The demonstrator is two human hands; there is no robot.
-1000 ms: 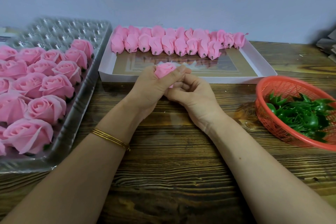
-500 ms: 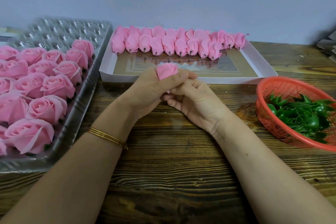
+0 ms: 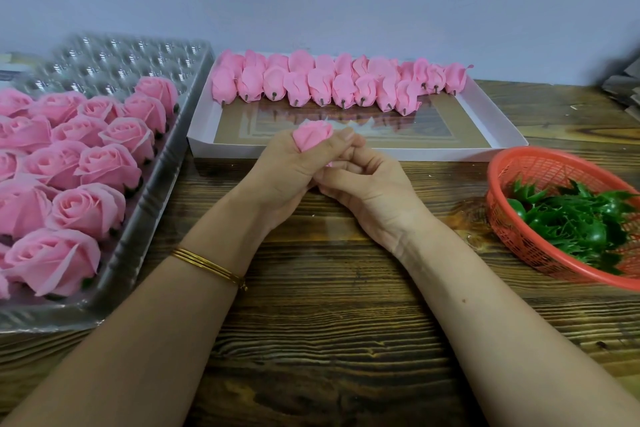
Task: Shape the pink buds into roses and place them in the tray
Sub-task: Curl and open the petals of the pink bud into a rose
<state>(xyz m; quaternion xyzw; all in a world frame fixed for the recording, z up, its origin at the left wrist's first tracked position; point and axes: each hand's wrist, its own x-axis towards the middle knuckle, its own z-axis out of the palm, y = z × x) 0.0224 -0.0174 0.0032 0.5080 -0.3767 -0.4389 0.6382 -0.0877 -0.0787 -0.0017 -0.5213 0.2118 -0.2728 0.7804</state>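
Observation:
My left hand grips a pink bud in its fist, the bud's top poking out above the thumb. My right hand is curled beneath it, its fingers pinching the bud's lower end, which is mostly hidden. Both hands hover over the wooden table just in front of the white box, where a row of pink buds lies along the far side. At the left, the clear plastic tray holds several finished pink roses; its far cells are bare.
A red plastic basket with green leaf-shaped calyx pieces sits at the right. Grey objects lie at the far right edge. A gold bangle is on my left wrist. A wall runs behind the table.
The bud has risen slightly in my left fist and shows more of its top. Both hands have stayed in nearly the same spot, the right fingers shifting under the bud.

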